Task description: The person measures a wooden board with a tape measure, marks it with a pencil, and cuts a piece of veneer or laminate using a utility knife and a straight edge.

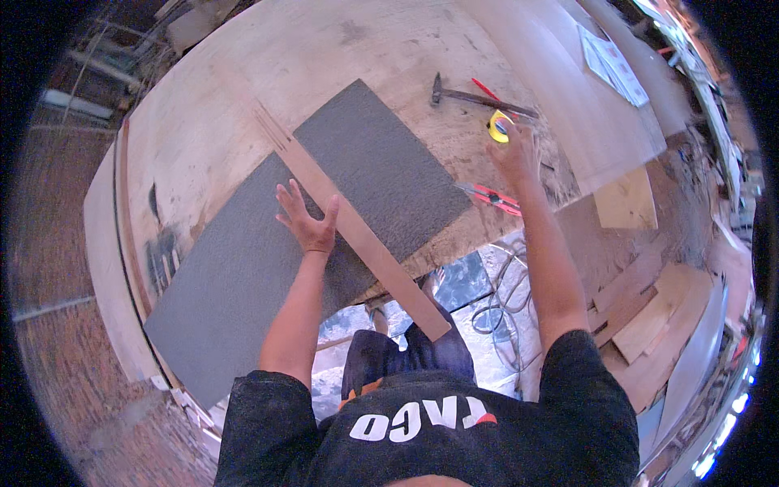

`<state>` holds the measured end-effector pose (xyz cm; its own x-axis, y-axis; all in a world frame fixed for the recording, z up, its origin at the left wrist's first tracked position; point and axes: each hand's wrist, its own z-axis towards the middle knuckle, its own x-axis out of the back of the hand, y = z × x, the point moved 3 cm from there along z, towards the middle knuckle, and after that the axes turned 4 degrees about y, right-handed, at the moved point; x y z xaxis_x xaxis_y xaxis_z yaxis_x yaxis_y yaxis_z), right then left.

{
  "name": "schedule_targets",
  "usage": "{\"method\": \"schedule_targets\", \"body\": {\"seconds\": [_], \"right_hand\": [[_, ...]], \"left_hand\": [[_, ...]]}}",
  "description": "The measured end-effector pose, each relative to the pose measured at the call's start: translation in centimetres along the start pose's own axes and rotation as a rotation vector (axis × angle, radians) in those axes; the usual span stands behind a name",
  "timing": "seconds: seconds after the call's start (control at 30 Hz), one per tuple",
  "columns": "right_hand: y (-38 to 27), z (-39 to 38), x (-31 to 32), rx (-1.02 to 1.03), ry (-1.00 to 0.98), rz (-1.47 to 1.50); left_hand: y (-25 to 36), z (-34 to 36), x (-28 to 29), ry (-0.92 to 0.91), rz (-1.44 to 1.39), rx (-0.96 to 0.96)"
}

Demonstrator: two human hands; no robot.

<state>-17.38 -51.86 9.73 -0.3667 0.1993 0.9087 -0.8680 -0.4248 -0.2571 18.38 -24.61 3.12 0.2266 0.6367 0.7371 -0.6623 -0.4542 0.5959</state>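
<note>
Our left hand [312, 227] spreads wide on the dark-grey textured sheet [235, 268], thumb at the long tan wooden strip [376, 247] crossing it; our right hand [517, 156] holds the round yellow tape measure [498, 128] (firmness unclear). Best we press the strip steady.

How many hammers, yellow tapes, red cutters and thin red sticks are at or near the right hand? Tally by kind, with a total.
Hammer: 1
Yellow tape: 1
Red cutter: 1
Red stick: 1
Total: 4
</note>
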Motion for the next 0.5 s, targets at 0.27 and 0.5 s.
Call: {"method": "schedule_targets", "body": {"seconds": [0.27,0.5], "right_hand": [[3.2,4.3,-1.9,0.16,-0.061,0.023],[-9.2,-4.8,11.4,0.205,-0.658,0.911]], "left_hand": [[7.7,-2.4,6.0,0.075,-0.23,0.164],[19.9,-6.6,1.9,-0.87,-1.134,0.555]]}}
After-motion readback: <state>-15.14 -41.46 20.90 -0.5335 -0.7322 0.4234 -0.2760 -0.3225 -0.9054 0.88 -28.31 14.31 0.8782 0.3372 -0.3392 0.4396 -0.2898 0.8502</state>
